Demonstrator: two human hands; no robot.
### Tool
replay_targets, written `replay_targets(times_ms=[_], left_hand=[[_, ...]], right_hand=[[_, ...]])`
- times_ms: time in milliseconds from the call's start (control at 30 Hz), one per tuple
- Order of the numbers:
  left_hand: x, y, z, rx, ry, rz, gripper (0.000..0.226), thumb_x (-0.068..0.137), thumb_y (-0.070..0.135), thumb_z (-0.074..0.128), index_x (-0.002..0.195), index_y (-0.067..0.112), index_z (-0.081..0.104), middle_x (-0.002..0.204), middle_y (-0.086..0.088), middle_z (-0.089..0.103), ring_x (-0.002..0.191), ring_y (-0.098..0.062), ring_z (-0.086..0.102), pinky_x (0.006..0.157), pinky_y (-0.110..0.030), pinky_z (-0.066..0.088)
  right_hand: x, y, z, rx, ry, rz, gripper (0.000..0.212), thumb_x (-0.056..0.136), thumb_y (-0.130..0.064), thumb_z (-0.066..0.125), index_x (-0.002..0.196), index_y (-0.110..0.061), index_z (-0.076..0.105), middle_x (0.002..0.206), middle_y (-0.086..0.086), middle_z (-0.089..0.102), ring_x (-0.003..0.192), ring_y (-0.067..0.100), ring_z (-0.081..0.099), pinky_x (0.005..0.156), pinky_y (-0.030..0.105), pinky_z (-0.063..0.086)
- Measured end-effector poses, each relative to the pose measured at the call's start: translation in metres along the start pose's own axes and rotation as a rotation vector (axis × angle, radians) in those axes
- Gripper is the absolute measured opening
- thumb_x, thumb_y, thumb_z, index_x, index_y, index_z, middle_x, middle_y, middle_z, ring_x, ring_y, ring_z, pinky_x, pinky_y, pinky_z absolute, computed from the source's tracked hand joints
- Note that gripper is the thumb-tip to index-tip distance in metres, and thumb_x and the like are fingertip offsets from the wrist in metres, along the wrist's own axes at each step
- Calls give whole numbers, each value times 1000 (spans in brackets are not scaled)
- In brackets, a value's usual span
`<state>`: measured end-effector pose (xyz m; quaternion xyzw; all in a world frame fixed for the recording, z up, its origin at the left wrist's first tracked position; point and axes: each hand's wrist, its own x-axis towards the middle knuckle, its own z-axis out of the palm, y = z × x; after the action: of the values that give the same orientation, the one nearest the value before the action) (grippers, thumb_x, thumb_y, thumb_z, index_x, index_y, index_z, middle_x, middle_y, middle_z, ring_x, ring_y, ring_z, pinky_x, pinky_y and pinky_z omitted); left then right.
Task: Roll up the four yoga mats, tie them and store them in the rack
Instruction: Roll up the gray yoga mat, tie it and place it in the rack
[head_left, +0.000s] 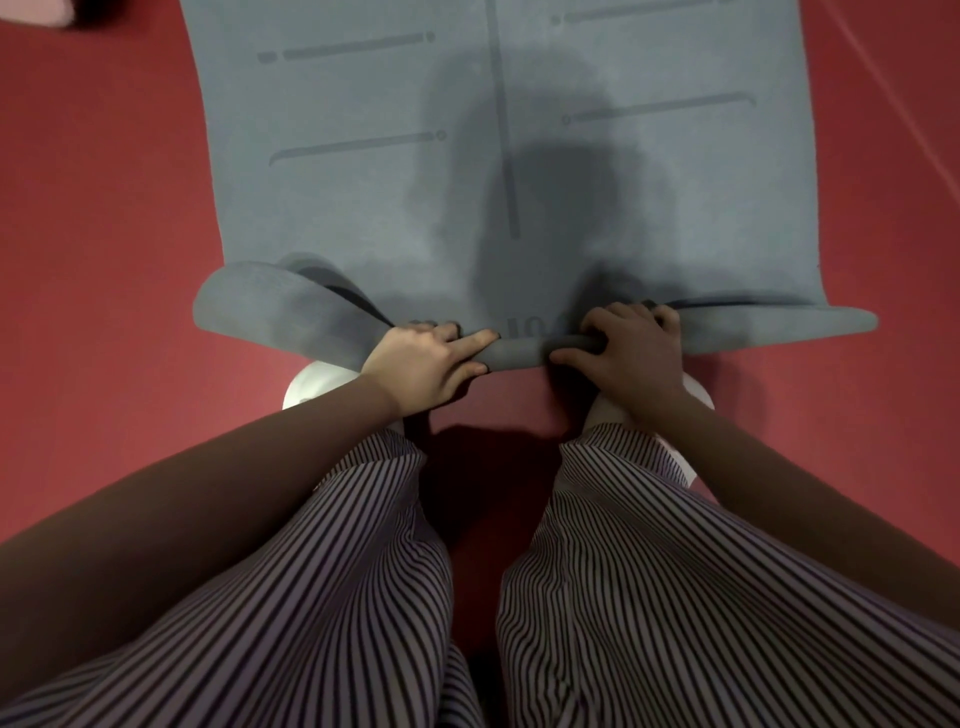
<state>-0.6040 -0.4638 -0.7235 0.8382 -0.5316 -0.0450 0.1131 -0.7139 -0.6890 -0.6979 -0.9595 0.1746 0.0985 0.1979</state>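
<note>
Head view is showing the grey yoga mat (363, 208) lying flat on the red floor (104, 208) and stretching straight away from the person. Its near edge is turning into a thin roll (519, 353) whose long axis is running left to right across the body. Both hands are grasping that roll near its middle, left hand (421, 364) and right hand (631, 353) equally close, fingers curling over the top. The coming push, I judge, is heading forward along the mat's length. The trouble is sitting at the ends (only the middle is tight): the near-left corner is flaring into a loose loop (260, 306), and the near-right corner is lying as a flat flap (810, 325). Striped trousers (363, 571) and white shoes (311, 389) are crowding just behind the roll, while a pink object (31, 8) is peeking in at the far-left.
</note>
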Motion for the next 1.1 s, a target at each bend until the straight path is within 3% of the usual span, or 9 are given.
replay_targets(times_ms=[133, 267, 367, 467, 633, 733, 833, 967, 1100], left_hand=[[-1, -1, 0, 12, 31, 24, 45, 92, 45, 40, 116, 19, 67, 74, -6, 63, 62, -27, 63, 56, -29, 48], [-2, 0, -1, 111, 66, 117, 42, 94, 41, 42, 116, 13, 65, 95, -4, 65, 85, -21, 54, 72, -30, 38], [0, -1, 1, 108, 29, 159, 47, 94, 46, 41, 128, 18, 56, 99, -3, 63, 84, -22, 58, 67, -30, 44], [2, -6, 3, 122, -33, 214, 45, 98, 45, 35, 141, 34, 37, 92, -1, 61, 74, -22, 56, 58, -31, 49], [9, -7, 2, 2, -78, 145, 44, 94, 43, 36, 135, 37, 50, 87, -4, 62, 66, -25, 57, 50, -29, 48], [11, -8, 1, -21, -100, 133, 46, 93, 45, 35, 135, 38, 50, 86, -4, 62, 64, -25, 57, 47, -28, 46], [11, -9, 1, -40, -108, 131, 46, 93, 45, 35, 137, 41, 46, 86, -5, 61, 64, -25, 57, 47, -27, 45], [12, -10, -1, -84, -107, 133, 44, 93, 45, 35, 136, 40, 42, 84, -5, 59, 64, -26, 57, 46, -28, 45], [13, -10, -3, -78, -102, 142, 44, 92, 45, 35, 134, 39, 45, 82, -4, 58, 64, -24, 57, 45, -27, 44]], right_hand=[[12, 7, 0, 94, -106, -11, 41, 75, -54, 69, 87, -15, 67, 86, 1, 62, 106, 19, 47, 90, 31, 22], [27, 13, -2, 152, -246, -8, 36, 73, -55, 70, 74, -20, 61, 70, -5, 50, 93, 17, 49, 85, 30, 26], [33, 17, -4, 177, -284, 2, 37, 69, -58, 71, 69, -23, 58, 65, -7, 49, 82, 13, 48, 83, 30, 27], [33, 18, -3, 200, -249, 5, 36, 64, -59, 73, 69, -27, 58, 67, -7, 52, 78, 12, 49, 80, 28, 30], [27, 31, -15, 201, -251, -76, 35, 70, -44, 78, 90, -19, 66, 85, 0, 53, 82, 14, 48, 73, 21, 30], [15, 46, -23, 270, -118, -237, 37, 66, -35, 77, 85, -4, 70, 88, 13, 57, 83, 19, 52, 74, 14, 35], [6, 53, -18, 94, 67, -184, 43, 67, -52, 66, 81, -13, 73, 87, 8, 59, 84, 21, 48, 77, 33, 30], [5, 51, -18, -75, 146, -156, 48, 69, -60, 56, 77, -16, 74, 72, -1, 64, 78, 13, 41, 73, 33, 24], [9, 50, -16, -24, 54, -160, 55, 72, -62, 49, 77, -13, 74, 74, 3, 67, 78, 24, 59, 72, 30, 37]])
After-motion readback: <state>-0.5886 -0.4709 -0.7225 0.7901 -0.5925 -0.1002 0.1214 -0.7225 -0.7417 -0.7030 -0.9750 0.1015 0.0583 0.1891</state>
